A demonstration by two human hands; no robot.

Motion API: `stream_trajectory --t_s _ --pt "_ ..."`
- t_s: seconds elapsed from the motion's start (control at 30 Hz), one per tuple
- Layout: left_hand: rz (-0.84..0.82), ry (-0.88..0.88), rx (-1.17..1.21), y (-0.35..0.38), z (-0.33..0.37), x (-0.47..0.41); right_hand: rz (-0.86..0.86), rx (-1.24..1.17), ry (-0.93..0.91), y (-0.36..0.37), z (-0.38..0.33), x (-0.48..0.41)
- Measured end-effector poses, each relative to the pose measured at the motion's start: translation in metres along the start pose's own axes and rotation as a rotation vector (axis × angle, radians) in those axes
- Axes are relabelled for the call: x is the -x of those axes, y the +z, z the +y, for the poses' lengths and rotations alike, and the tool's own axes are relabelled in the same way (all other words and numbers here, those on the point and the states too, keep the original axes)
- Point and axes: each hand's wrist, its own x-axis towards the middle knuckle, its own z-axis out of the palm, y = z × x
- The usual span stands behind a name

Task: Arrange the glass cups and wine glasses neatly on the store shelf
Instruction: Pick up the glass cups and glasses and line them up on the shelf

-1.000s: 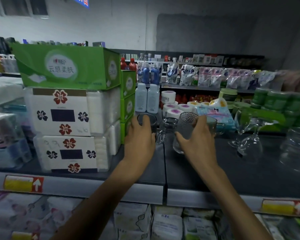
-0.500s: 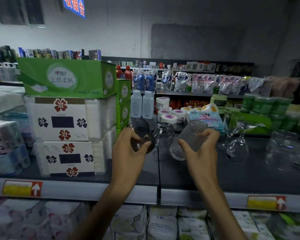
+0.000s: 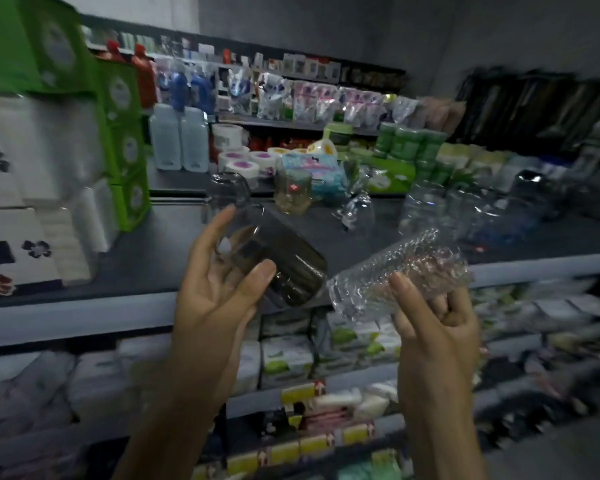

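Both cups have left the shelf since half a second ago: you have lifted them off the dark board and drawn them back towards you, and the view has swung so the shelf now runs slanted across the frame.

The smoky dark glass cup (image 3: 278, 268) sits in your left hand (image 3: 215, 299) at the centre of the frame, tipped well over on its side. Your fingers (image 3: 212, 230) curl loosely round its far wall and the thumb presses the near one. The textured clear glass (image 3: 399, 271) lies just as steeply tilted in your right hand (image 3: 433, 327), right of centre, with the thumb on top and the other fingers wrapped beneath. The two ends nearest each other are just beside one another; the blur hides whether they touch.

Both hang in front of the shelf (image 3: 153, 258) edge, over nothing, so neither is placed yet. Glass against glass is the risk here.

Behind them on the shelf stand an upturned clear cup (image 3: 229, 194), an amber-tinted cup (image 3: 293, 194), a wine glass (image 3: 357, 209) and a loose cluster of clear glasses (image 3: 465, 209) towards the right. These look unordered, so most of the arranging seems to remain.
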Motion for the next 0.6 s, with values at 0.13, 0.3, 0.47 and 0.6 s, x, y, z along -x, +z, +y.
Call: stream_trajectory --t_s 0.13,0.3,0.47,0.6 --pt "-0.113 -0.150 0.096 0.042 -0.034 0.022 0.105 0.068 -0.054 -0.068 -0.028 -0.007" --pt "-0.197 -0.246 0.069 0.124 -0.072 0.045 0.220 0.155 -0.135 -0.155 -0.062 -0.027" --pt "-0.302 -0.250 0.036 0.229 -0.123 0.061 0.275 0.255 -0.178 -0.254 -0.087 -0.065" --pt "-0.337 -0.240 -0.008 0.317 -0.170 0.075 0.281 0.299 -0.183 -0.337 -0.109 -0.099"
